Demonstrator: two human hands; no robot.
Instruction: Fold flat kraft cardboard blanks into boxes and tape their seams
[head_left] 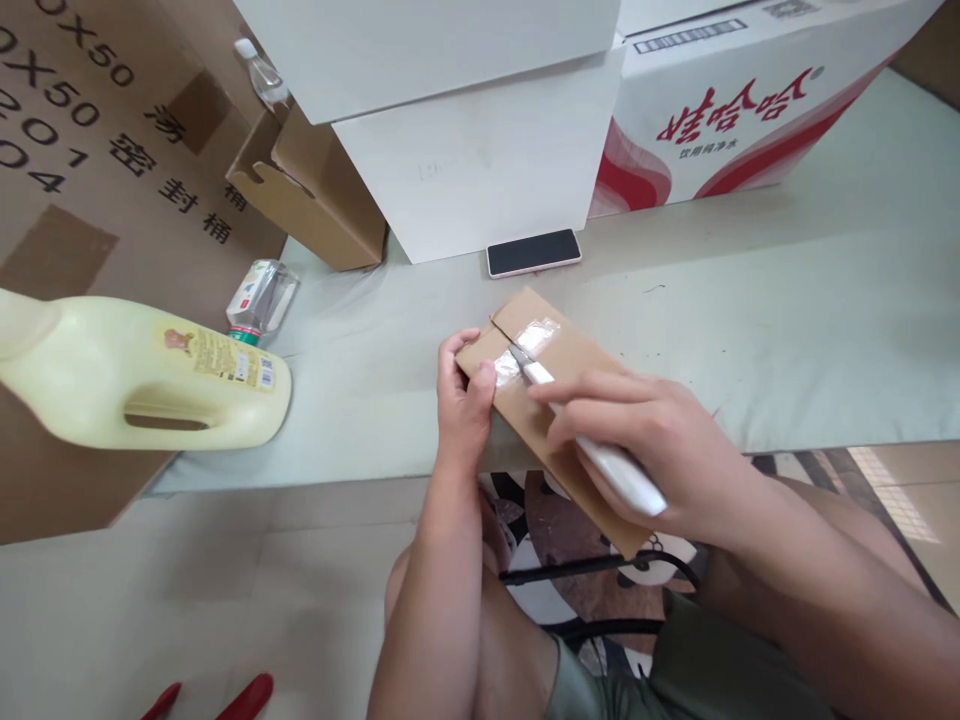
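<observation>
Long, slim brown carton (pixel 534 415): held aslant above the near edge of the pale table (pixel 787 320), its far end over the cloth and its near end over the person's lap. Plain cardboard, with shiny clear tape (pixel 539 336) across a seam towards the far end. White-handled knife (pixel 619 472) above it, blade tip at the seam, amid the tape. Right hand (pixel 660 430): fingers curled closely round the knife handle, index stretched forward along it. Left hand (pixel 466 395): thumb pressed on the carton's upper face, other fingers bent round its far left end, gap only as wide as the carton. Containers: large printed box (pixel 150 190) on the left; white box (pixel 480 160) at far centre; red-and-white carton (pixel 637 140) to its right; contents of all three hidden. Pale yellow jug (pixel 97 370) stood out on the left, opaque. Beyond it, a smaller brown box (pixel 337 200) with its top flaps parted; a white-capped bottle (pixel 264 78) showed there, whether inside or behind could not be told. Clear green-capped bottle (pixel 266 295) lay near the jug.
</observation>
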